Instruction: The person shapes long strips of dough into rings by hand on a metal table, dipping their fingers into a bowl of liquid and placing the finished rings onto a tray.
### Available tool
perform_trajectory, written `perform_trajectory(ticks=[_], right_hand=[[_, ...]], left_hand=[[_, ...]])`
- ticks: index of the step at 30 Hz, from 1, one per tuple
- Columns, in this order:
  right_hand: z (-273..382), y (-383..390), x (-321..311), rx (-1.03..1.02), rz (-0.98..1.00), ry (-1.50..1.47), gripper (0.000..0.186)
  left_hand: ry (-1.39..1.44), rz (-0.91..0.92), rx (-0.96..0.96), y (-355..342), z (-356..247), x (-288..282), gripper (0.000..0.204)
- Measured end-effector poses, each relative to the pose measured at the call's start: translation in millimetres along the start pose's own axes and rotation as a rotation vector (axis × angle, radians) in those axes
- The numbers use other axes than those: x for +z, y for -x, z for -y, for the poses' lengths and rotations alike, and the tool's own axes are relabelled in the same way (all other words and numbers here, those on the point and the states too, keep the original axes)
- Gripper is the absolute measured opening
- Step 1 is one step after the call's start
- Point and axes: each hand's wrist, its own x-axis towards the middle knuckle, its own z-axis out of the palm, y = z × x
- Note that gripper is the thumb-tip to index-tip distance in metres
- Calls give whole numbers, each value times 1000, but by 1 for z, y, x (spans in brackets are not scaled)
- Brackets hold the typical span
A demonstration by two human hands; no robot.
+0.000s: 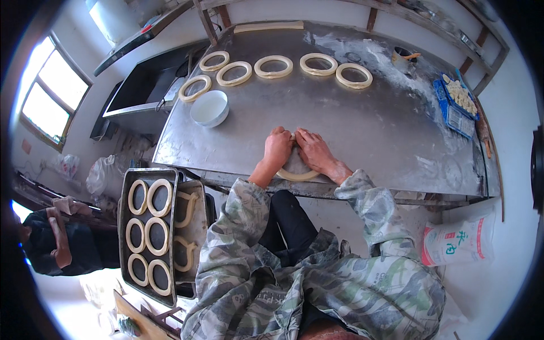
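A pale dough ring (pixel 297 175) lies on the metal table near its front edge. My left hand (pixel 276 148) is closed on the far side of this ring, thumb and fingers round the dough. Right beside it, my right hand (pixel 315 151) grips the same stretch, and the two hands almost touch. A bit of dough shows between them; the rest of that side is hidden under my fingers. Several more dough rings (pixel 273 75) lie in a curved row at the back of the table, beyond a white bowl (pixel 225 109).
A dark baking tray (pixel 176 226) with several dough rings stands left of me, overlapping another tray (pixel 198 226). At the table's right are a blue package (pixel 457 119) with dough pieces (pixel 459 96) and a metal cup (pixel 401 61). Another person (pixel 42 241) stands far left.
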Motion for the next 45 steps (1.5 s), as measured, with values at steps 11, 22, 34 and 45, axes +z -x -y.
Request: perform_trajectory(ticks=[11, 22, 34, 45], right_hand=[[2, -2, 1, 26, 14, 29, 47], [8, 3, 2, -26, -16, 126, 51], [10, -5, -3, -41, -28, 109, 39], [4, -22, -4, 63, -30, -166, 30]], left_hand=[[110, -70, -22, -5, -1, 11, 7], [90, -13, -117, -2, -1, 1, 12], [71, -49, -89, -1, 9, 9, 9], [123, 46, -99, -1, 15, -1, 19]])
